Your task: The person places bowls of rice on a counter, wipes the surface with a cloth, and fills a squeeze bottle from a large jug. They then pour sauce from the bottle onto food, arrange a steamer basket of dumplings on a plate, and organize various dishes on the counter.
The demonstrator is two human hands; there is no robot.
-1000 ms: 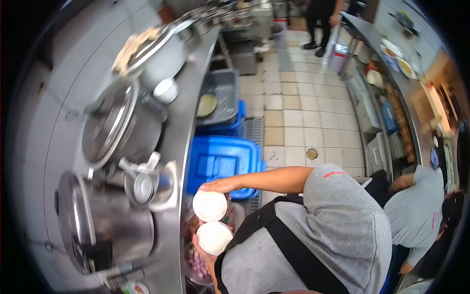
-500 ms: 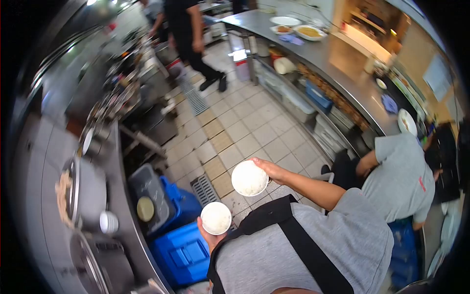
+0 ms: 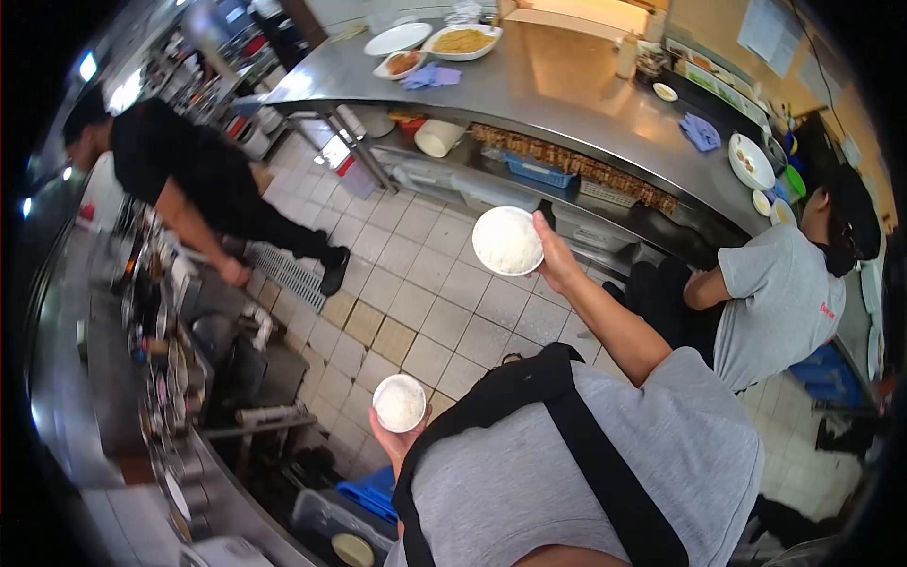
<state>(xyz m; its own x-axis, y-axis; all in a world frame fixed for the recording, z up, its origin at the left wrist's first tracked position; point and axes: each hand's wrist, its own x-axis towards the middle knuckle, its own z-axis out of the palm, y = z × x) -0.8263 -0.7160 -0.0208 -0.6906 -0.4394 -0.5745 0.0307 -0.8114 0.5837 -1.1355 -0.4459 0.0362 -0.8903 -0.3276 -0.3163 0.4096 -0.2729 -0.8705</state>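
Two bowls of white rice are held out in front of my apron. My left hand (image 3: 392,440) is closed around the smaller bowl of rice (image 3: 399,403), low and to the left. In my right hand (image 3: 557,255) is the larger bowl of rice (image 3: 508,240), held farther forward with the thumb at its rim. Both bowls are upright and filled with rice, over the tiled floor. The fingers beneath each bowl are mostly hidden.
A steel counter (image 3: 567,80) runs ahead, bearing a plate of noodles (image 3: 462,41), a purple cloth (image 3: 431,77) and a white dish (image 3: 751,163). A co-worker in black (image 3: 203,180) stands left by the cooking line. Another in grey (image 3: 779,302) is at the right. A blue-edged bin (image 3: 364,501) is below left.
My view has turned right toward the counter, and both bowls remain in my hands. The right-hand bowl has moved farther forward. The co-worker in black now leans toward the cooking line.
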